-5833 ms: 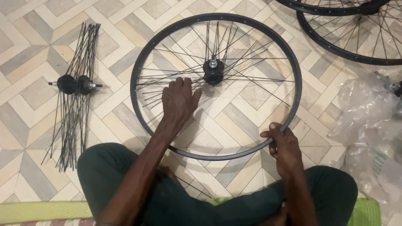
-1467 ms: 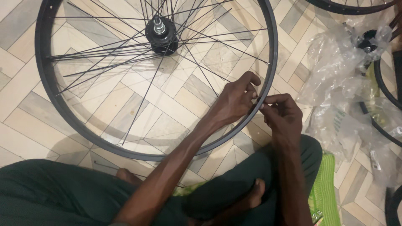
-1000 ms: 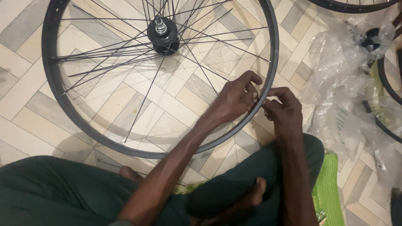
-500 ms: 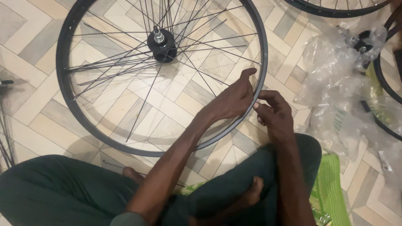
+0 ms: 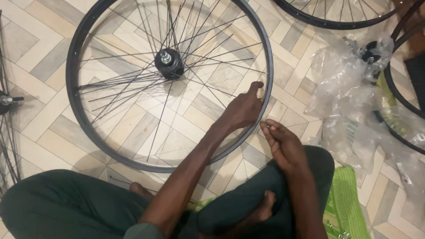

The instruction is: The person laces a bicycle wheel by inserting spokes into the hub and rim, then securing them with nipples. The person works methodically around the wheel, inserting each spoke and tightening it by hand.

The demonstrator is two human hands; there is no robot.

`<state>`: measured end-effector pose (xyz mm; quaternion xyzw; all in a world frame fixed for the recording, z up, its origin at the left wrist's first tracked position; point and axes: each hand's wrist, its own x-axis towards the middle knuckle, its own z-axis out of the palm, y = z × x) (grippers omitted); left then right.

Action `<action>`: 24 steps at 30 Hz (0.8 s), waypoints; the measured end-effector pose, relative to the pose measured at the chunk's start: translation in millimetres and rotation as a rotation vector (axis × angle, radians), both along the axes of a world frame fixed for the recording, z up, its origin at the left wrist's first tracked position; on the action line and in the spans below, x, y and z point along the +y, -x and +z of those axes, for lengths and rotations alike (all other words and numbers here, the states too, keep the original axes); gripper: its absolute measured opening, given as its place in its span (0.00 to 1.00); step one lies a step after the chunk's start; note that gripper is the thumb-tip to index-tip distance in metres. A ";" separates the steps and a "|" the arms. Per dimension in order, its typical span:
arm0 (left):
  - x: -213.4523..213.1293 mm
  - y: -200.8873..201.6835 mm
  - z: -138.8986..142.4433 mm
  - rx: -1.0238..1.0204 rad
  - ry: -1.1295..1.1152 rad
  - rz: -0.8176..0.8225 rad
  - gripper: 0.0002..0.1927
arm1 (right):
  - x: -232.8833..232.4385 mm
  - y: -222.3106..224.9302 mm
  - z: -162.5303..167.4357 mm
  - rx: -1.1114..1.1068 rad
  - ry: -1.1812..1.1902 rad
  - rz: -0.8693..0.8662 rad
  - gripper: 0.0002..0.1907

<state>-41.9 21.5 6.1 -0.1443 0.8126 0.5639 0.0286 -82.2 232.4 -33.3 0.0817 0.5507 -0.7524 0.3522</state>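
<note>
A floor-level bicycle wheel workshop: spoked rims, loose spokes, plastic bags on tiled floor.

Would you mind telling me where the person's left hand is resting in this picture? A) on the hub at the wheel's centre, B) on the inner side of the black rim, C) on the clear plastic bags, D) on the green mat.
B: the left hand lies inside the wheel, its fingers against the black rim, well away from the hub.

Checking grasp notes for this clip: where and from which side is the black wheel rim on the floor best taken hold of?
Probably the near-right arc of the rim, beside the left hand, coming from outside and above. The wheel lies flat, so the hoop's outer edge is free there, while the spokes crowd the inside toward the hub.
</note>
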 end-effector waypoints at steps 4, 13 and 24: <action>0.0 1.7 -2.9 0.129 -0.057 0.026 0.31 | -7.6 -11.4 -2.4 0.154 -0.111 0.053 0.15; 2.5 8.2 -9.1 0.069 -0.032 0.022 0.29 | -15.7 -17.7 0.1 0.129 -0.044 0.095 0.13; -2.9 12.1 -7.4 0.100 -0.004 0.028 0.31 | -20.9 -18.9 4.6 0.154 -0.010 0.077 0.13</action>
